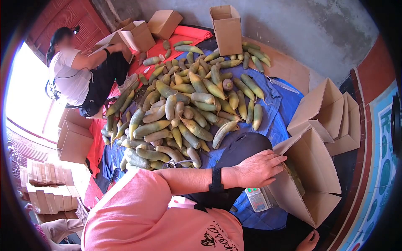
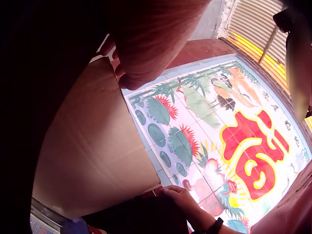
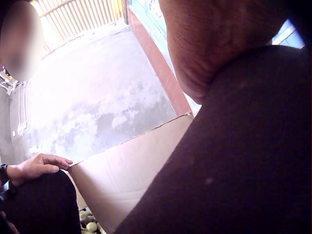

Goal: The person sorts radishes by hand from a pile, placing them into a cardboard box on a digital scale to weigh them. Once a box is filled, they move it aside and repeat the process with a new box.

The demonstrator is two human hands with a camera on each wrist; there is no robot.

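Note:
An open cardboard box [image 1: 320, 201] stands tilted before the person, with a green radish [image 1: 294, 178] partly visible inside. The left hand [image 1: 259, 169], with a black watch on its wrist, grips the box's near rim, fingertips over the edge and thumb outside. Down at the lower corner, the right hand [image 1: 308, 242] pinches the cardboard; in the left wrist view this hand [image 2: 183, 195] shows at the box corner. Beside the box's base is a digital scale [image 1: 256, 201] with a lit green display, partly hidden by the box.
A large heap of green radishes [image 1: 180, 108] covers the blue tarp [image 1: 274, 108]. More cardboard boxes [image 1: 322, 106] stand at the right and one [image 1: 226, 29] by the wall. Another person [image 1: 83, 71] sits at the far left by boxes. A knife [image 1: 284, 85] lies on the tarp.

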